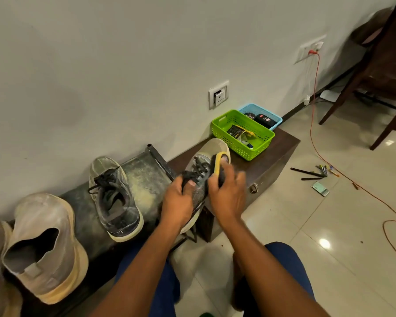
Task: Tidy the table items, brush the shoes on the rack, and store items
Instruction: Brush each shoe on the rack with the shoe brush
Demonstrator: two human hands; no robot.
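Grey sneaker (200,179) being held above rack edge, left hand (177,203) fingers curled round its collar; yellow brush (220,167) being gripped by right hand (226,193); shoe possibly being knocked loose by hard strokes

Print on the packet (236,132) in the green basket (260,145) is too small to read.

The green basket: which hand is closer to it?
The right hand. It grips the yellow brush on the shoe, just short of the green basket. The left hand holds the shoe farther back.
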